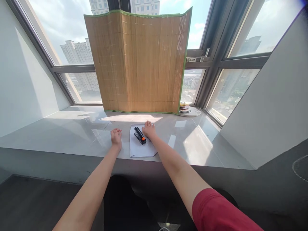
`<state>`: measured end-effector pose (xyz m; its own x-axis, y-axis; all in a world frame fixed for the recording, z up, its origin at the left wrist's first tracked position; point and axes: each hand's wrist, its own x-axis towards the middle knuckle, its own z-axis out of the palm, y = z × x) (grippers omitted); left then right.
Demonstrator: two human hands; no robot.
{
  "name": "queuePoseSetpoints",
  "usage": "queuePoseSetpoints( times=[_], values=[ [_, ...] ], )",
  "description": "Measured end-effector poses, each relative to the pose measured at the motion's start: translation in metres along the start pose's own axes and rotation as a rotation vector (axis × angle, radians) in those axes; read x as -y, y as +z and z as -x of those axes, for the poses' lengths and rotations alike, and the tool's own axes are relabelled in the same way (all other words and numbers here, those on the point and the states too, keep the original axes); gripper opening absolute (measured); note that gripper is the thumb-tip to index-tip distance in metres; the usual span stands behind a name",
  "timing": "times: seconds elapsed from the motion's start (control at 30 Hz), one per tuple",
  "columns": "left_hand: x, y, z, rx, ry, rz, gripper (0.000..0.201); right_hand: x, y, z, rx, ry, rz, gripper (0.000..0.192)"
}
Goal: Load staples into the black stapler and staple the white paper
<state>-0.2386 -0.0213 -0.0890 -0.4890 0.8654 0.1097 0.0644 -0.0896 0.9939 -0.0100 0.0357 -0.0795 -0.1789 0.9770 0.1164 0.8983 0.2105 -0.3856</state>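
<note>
While the right hand (pixel 149 130) is laid flat and unclenched on the far edge of the paper (pixel 141 146), just beside the black stapler (pixel 140 135) lying on it, nothing is gripped. The left hand (pixel 116 136) is held loose, palm up, off the sheet on the ledge (pixel 72 134). The unpinned near edge, close to the ledge's front, could be slid or creased by a careless nudge.
</note>
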Motion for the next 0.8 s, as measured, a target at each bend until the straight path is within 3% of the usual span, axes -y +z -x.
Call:
queuePoseSetpoints(
  times=[0.07,0.17,0.23,0.33,0.4,0.47,0.63,0.8],
  values=[
    [0.000,0.001,-0.001,0.001,0.007,-0.013,0.035,-0.001,-0.012,0.004,-0.110,-0.017,-0.047,0.066],
    [0.001,0.004,-0.003,0.005,0.018,0.000,0.036,-0.006,-0.038,0.011,-0.375,0.027,-0.164,0.053],
    [0.003,0.006,-0.005,0.021,0.041,-0.009,0.035,-0.008,-0.050,0.016,-0.434,0.075,-0.231,0.050],
    [0.006,0.007,-0.007,0.035,0.080,-0.002,0.033,-0.008,-0.047,0.027,-0.303,-0.107,-0.222,0.036],
    [0.008,0.006,-0.007,0.029,0.086,0.021,0.029,-0.007,-0.033,0.036,-0.168,-0.295,-0.164,0.033],
    [0.007,0.006,-0.006,0.022,0.089,0.021,0.025,-0.007,-0.018,0.044,-0.056,-0.391,-0.110,0.036],
    [0.003,0.010,0.000,0.081,0.153,-0.140,0.018,-0.021,-0.007,0.053,-0.025,-0.418,-0.075,0.046],
    [-0.006,0.021,0.017,0.329,0.436,-0.724,0.020,-0.068,-0.032,0.072,-0.038,-0.357,-0.088,0.049]
  ],
)
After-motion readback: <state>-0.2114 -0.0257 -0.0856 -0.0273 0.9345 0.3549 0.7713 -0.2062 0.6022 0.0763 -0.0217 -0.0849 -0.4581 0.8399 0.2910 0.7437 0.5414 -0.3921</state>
